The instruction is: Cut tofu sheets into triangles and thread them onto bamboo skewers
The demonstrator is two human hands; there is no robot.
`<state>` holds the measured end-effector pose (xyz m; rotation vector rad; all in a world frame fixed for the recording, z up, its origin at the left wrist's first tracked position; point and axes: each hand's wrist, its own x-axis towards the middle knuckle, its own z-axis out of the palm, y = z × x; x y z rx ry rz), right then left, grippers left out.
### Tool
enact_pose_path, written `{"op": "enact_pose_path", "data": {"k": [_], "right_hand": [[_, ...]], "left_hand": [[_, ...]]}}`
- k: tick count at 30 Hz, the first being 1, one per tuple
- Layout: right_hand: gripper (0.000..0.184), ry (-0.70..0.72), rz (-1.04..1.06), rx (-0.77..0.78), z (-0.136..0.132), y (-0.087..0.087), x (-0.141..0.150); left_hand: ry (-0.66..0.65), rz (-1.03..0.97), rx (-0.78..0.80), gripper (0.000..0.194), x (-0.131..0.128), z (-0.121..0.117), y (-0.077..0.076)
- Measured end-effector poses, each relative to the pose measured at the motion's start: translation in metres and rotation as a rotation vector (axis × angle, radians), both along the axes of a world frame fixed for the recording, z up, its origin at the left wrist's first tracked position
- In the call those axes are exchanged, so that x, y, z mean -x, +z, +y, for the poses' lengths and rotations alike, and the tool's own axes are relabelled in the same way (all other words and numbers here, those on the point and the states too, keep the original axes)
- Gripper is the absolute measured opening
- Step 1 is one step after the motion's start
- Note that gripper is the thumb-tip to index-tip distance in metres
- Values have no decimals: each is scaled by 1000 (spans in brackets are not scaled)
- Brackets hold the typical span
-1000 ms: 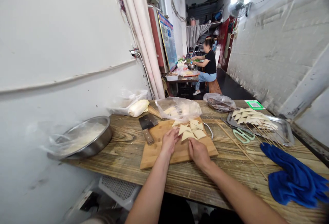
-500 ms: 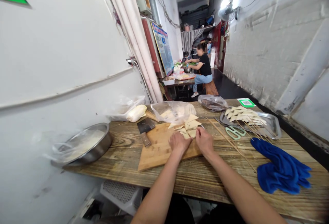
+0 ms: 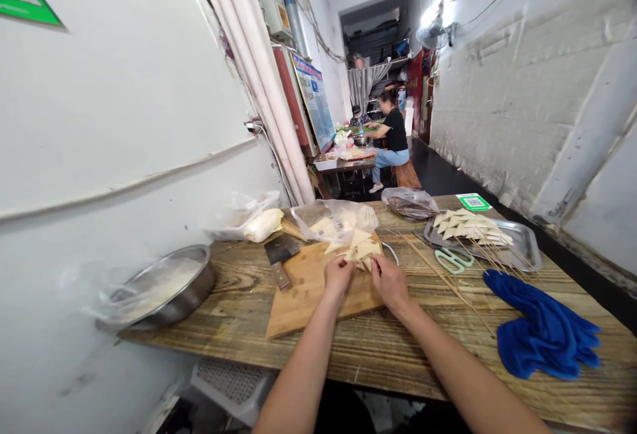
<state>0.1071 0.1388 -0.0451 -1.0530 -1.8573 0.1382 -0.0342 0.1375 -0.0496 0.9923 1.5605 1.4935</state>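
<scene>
Pale triangular slices (image 3: 362, 245), looking like tofu sheet, lie in a loose pile at the far right of a wooden cutting board (image 3: 298, 301). My left hand (image 3: 338, 279) is closed at the near left side of this pile, its fingertips pinching a slice. Opposite it, my right hand (image 3: 391, 281) pinches at the pile's right edge, thumb and forefinger together on a slice. Which slices each hand grips is partly hidden by the fingers. A cleaver (image 3: 281, 249) with a wooden handle rests across the board's left edge.
Left stands a steel basin (image 3: 199, 288) with plastic over it. Behind the board are a plastic bag (image 3: 338, 216) and a pale wrapped bundle (image 3: 263, 225). To the right lie skewers (image 3: 442, 278), green-handled scissors (image 3: 455, 260), a metal tray (image 3: 527, 245) of skewered triangles and a blue cloth (image 3: 542, 328).
My left hand has gone from lying over the slices to a pinch at their edge. My right hand has shifted slightly left and down. The view has tilted a little.
</scene>
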Motion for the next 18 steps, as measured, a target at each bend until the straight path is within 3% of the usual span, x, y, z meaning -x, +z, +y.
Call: {"op": "enact_pose_path", "data": {"k": [4,10,13,18], "right_hand": [[25,83,-70,-1,-15,-6,10],[23,228,-220,69,-35,-15,22],[24,256,-273,107,-38,-15,24],[25,256,-301,132,-39,-13,25]], "left_hand": [[-20,-535,-9,11,46,-6,7],[-57,-891,-65,11,85,-16,4],[-80,-988,-49,13,88,-15,2],[-50,-973,0,15,88,-11,5]]}}
